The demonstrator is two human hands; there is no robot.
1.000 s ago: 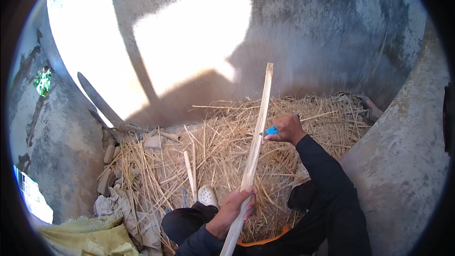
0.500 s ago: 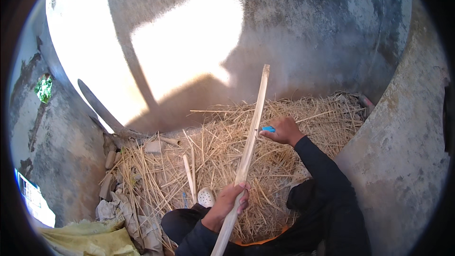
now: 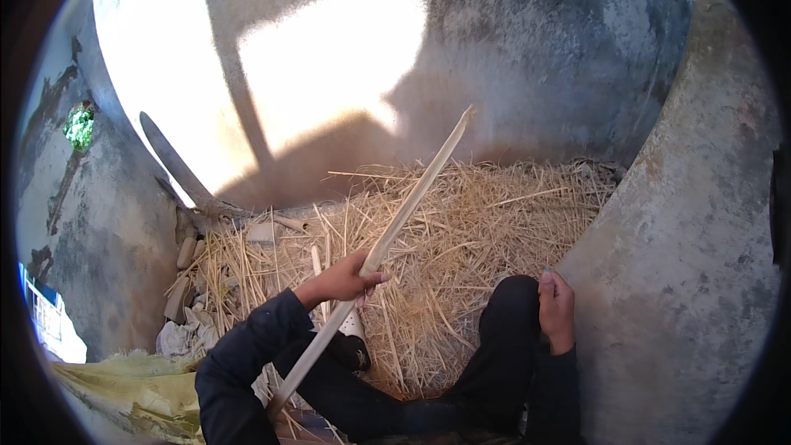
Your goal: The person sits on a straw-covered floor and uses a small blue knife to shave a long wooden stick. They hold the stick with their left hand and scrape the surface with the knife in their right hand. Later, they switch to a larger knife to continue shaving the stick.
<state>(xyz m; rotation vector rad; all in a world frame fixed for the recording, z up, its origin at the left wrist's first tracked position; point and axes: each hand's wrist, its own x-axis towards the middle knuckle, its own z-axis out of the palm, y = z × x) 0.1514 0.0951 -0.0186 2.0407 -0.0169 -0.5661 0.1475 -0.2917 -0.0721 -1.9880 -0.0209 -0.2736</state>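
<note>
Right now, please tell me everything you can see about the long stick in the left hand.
The stick is long, thin and pale, like a split cane or wood strip. It slants from the lower left, near the dark sleeve, up to the right, its tip before the grey wall. The left hand grips it near the middle, fingers wrapped around. Below it lies straw.
</note>
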